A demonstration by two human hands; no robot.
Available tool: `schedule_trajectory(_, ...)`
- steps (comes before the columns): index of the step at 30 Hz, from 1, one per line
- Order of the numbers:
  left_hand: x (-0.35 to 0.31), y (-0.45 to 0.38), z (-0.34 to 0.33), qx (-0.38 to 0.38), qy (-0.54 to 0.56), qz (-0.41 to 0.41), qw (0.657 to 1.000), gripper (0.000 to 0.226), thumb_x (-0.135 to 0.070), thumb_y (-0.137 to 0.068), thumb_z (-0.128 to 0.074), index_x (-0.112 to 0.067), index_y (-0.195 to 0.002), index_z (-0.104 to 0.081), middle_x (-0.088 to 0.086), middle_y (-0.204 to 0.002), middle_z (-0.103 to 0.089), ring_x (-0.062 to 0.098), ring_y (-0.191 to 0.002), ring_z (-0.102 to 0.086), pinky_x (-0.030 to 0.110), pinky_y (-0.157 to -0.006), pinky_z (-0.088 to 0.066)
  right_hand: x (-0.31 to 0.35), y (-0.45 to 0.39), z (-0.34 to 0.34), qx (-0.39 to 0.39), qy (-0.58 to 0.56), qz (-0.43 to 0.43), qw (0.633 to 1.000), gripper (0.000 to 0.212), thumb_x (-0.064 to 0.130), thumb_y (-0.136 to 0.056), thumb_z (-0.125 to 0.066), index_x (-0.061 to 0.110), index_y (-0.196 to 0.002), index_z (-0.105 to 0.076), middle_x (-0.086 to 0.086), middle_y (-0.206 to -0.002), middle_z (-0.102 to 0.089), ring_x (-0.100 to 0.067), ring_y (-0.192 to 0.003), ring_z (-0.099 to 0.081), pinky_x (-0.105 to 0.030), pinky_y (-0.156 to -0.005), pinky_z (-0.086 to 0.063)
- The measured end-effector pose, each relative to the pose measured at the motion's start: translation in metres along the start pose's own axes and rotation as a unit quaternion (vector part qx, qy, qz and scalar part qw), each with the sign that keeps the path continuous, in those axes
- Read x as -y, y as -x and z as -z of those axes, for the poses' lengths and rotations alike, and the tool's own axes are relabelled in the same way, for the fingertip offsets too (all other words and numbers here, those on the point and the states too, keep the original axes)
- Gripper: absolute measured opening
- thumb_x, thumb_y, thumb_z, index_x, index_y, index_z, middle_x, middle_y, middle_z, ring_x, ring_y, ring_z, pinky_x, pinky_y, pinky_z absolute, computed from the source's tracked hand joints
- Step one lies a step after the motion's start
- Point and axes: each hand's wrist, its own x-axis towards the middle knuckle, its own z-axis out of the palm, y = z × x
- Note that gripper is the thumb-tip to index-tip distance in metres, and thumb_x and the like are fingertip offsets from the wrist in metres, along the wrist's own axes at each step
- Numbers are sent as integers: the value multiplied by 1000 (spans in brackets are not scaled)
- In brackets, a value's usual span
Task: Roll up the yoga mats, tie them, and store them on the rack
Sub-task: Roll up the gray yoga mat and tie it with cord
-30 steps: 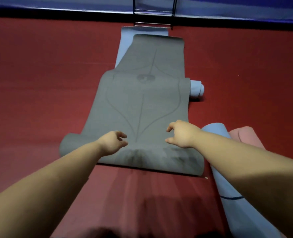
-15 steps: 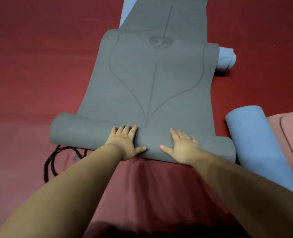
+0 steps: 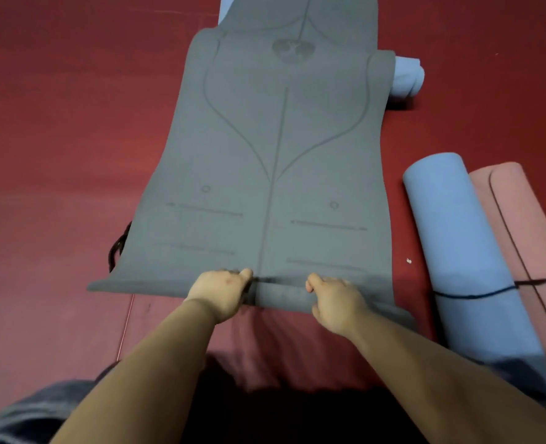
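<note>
A grey yoga mat (image 3: 274, 149) with printed alignment lines lies stretched out on the red floor, running away from me. Its near end is flat, with just a small fold at the edge. My left hand (image 3: 220, 294) and my right hand (image 3: 334, 299) both grip that near edge, fingers curled round it, about a hand's width apart. A black cord (image 3: 117, 248) peeks out from under the mat's left side.
Right of the grey mat lie a rolled blue mat (image 3: 463, 251) and a rolled pink mat (image 3: 521, 235), tied together with a black cord (image 3: 489, 291). A light blue mat (image 3: 407, 76), partly rolled, lies under the grey one at the far end. Dark clothing shows at the bottom.
The thick roll at the mat's near end has been undone, leaving the end flat. Both hands went from pressing flat on the roll to gripping the near edge.
</note>
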Motion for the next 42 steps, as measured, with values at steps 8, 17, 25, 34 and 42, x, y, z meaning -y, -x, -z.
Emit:
schedule_trajectory(8, -22, 24, -50, -94, 34, 18, 995, 33, -6, -90, -50, -3, -122, -55, 15, -119, -53, 34, -109, -53, 40, -86, -45, 20, 36, -56, -100, 50, -15, 994, 37, 13, -65, -76, 8, -101, -68, -6, -99, -61, -27, -94, -61, -33, -83, -48)
schedule_trajectory(17, -10, 17, -105, -58, 83, 54, 993, 41, -15, -91, -52, -13, -133, -50, 6, -128, -55, 25, -119, -52, 32, -93, -43, 24, 14, -101, -155, 46, -34, 986, 59, 28, -40, -92, 18, -95, -73, -5, -84, -65, -25, -81, -61, -34, -75, -51)
schedule_trajectory(25, -17, 15, -130, -136, 251, 108, 952, 37, -12, -61, -83, -9, -96, -71, 7, -90, -68, 28, -77, -68, 32, -62, -55, 18, 6, -131, -220, -33, -35, 974, 41, 21, -50, -89, 14, -86, -70, -2, -81, -62, -21, -84, -42, -34, -74, -32)
schedule_trajectory(34, -4, 22, -139, -137, 208, 48, 967, 37, -42, -79, -46, -15, -90, -69, 0, -88, -67, 21, -78, -66, 25, -65, -51, 9, 10, -134, -194, -27, -9, 981, 26, 45, -70, -63, 21, -79, -67, 5, -74, -61, -21, -73, -56, -29, -67, -31)
schedule_trajectory(42, 4, 6, -129, -138, 175, 33, 974, 40, -45, -81, -44, -17, -84, -73, -1, -81, -69, 23, -71, -65, 24, -64, -51, 7, -2, -120, -162, -40, -10, 986, 32, 45, -78, -47, 22, -70, -68, 7, -65, -64, -21, -63, -60, -28, -70, -31)
